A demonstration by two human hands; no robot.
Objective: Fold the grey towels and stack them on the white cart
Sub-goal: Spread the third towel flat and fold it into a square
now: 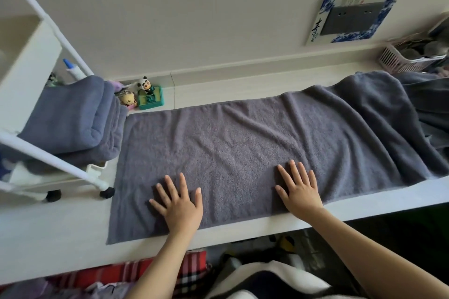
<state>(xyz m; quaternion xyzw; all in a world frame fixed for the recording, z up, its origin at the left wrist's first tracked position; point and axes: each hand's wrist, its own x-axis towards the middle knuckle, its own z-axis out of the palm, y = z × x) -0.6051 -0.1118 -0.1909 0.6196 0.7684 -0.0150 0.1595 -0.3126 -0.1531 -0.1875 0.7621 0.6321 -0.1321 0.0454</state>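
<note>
home bedroom: toy figurines point(145, 94) on desk point(60, 233), pink basket point(398, 60).

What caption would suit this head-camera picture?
Both hands, left and right, flat on a spread grey towel; folded towels on the white cart.

Two hands point(239, 198); two folded towels point(70, 118); two figurines point(145, 86); one basket point(403, 58).

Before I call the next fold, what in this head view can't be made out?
- Spread grey towel: its right end runs up over a heap of grey cloth; the number of unfolded towels there is unclear.
- Folded towels on the white cart: the count is hidden by the cart rail and folds.
- Pink basket: cut off by the right edge, contents blurred.
- Under the left hand and right hand: towel surface hidden.
</note>
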